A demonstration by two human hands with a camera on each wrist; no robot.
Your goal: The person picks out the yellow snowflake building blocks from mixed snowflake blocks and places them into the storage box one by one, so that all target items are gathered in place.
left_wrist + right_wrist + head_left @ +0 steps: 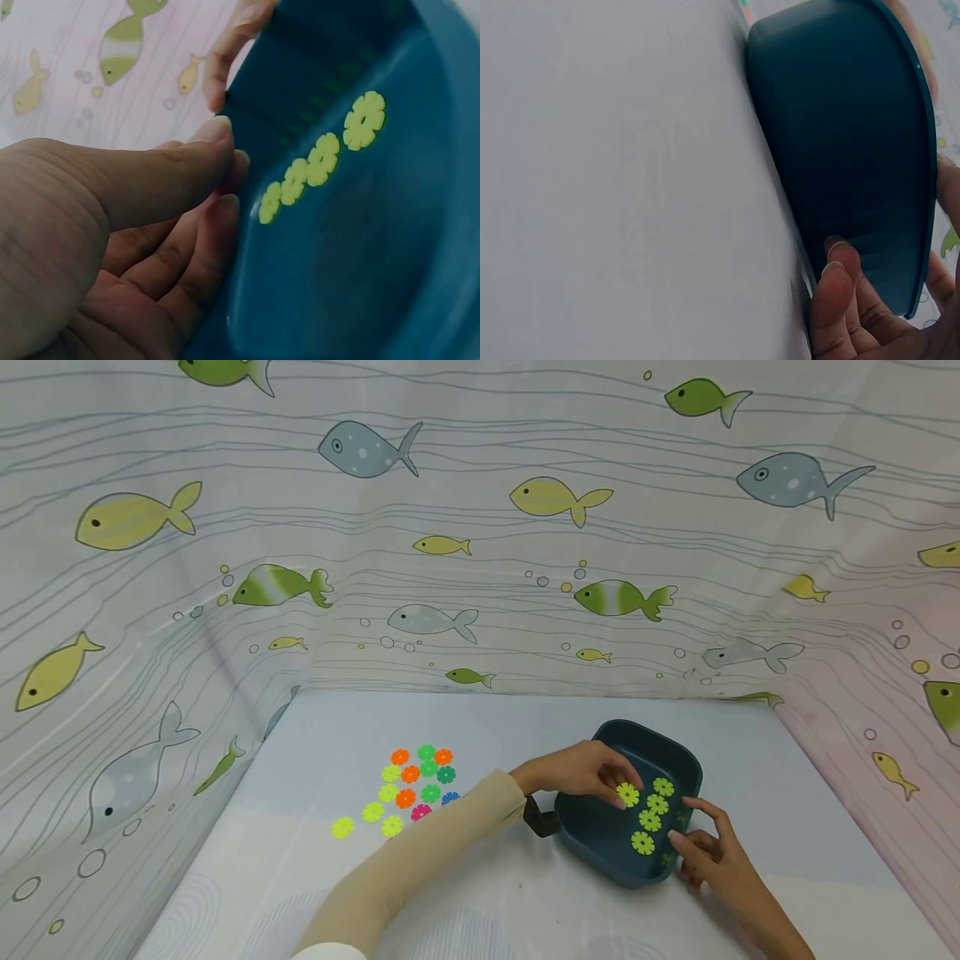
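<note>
Left hand (587,770) pinches a yellow flower disc (627,795) over the blue pan (596,828); right hand (718,860) grips the pan's side. Disc appears light, stiff; edge hold advised.

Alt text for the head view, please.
The left grip pinches a yellow-green flower piece over a dark blue pan, where four matching pieces lie in a row. The right grip holds the pan's right side; multicolored pieces lie leftward on the table.
</note>
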